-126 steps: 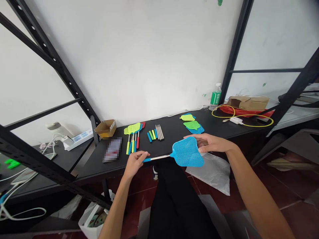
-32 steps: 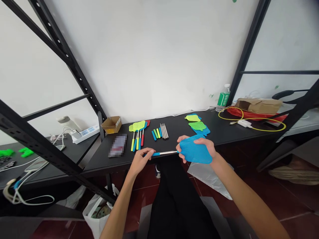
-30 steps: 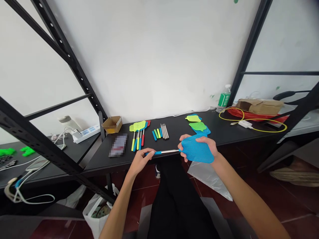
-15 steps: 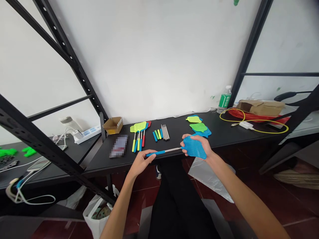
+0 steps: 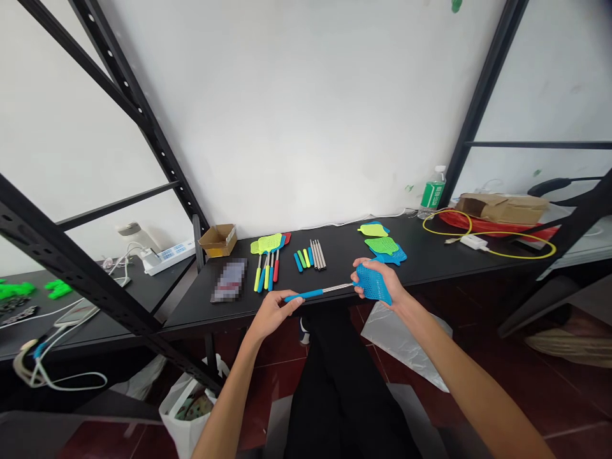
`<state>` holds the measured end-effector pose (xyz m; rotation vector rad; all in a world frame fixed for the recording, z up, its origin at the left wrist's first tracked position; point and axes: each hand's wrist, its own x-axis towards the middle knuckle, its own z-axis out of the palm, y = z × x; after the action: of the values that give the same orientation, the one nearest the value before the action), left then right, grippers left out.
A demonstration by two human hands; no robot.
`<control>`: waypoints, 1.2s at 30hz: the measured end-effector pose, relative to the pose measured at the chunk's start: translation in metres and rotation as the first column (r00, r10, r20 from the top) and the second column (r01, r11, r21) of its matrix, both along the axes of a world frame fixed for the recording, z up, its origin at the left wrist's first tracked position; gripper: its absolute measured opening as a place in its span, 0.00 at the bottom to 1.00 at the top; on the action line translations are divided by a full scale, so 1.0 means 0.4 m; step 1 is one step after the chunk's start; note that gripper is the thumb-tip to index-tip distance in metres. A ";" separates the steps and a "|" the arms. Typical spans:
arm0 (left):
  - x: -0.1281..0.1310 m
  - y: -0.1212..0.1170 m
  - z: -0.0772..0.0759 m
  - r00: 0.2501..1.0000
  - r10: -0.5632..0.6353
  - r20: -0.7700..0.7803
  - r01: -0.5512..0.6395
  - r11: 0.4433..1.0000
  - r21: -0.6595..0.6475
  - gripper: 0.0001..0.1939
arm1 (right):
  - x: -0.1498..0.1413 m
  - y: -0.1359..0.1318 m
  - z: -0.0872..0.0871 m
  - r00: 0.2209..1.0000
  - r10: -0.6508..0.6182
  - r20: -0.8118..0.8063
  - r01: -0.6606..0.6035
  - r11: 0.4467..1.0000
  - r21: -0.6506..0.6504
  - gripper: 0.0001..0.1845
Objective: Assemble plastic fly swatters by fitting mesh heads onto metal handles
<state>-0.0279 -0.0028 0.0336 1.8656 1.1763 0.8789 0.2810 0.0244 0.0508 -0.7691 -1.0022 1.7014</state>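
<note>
A blue fly swatter (image 5: 375, 284) stretches between my hands just above the table's front edge. My left hand (image 5: 271, 312) is closed around the end of its blue handle, thumb on top. At the other end, my right hand (image 5: 393, 285) grips the perforated blue head, near where the metal rod enters it. Behind my left hand lie several whole fly swatters (image 5: 268, 243) with yellow, blue and red handles. Loose handles (image 5: 303, 259) and metal rods (image 5: 317, 255) sit side by side mid-table. Beyond my right hand are loose swatter heads, green (image 5: 381, 245) and yellow (image 5: 373, 230).
On the black table (image 5: 335, 299) are a small cardboard box (image 5: 217, 241), a blurred flat item (image 5: 229, 280), a water bottle (image 5: 431, 192) and a yellow cable (image 5: 521, 256). Black shelf posts (image 5: 143, 121) rise at both sides. A white bag (image 5: 184, 414) stands below left.
The swatter's handle and head have shifted slightly to the right, and the head appears more turned edge-on. Both hands keep their hold.
</note>
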 end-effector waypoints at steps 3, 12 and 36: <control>0.002 -0.002 0.002 1.000 -0.013 -0.021 0.013 1.000 0.010 0.20 | -0.007 0.000 0.001 0.998 -0.048 0.046 0.048 0.999 0.007 0.16; 0.007 -0.007 0.009 0.998 -0.056 -0.019 0.056 0.998 0.023 0.20 | -0.013 0.007 -0.016 0.983 -0.146 0.116 0.136 0.987 0.086 0.16; -0.033 0.036 -0.022 0.730 0.330 0.598 -0.303 0.941 -0.149 0.21 | 0.076 0.022 0.029 0.988 -0.153 0.021 0.153 0.988 0.023 0.22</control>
<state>-0.0413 0.0118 0.0250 1.1843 1.0780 1.5066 0.3112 0.0330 0.0625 -0.8315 -0.9504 1.5513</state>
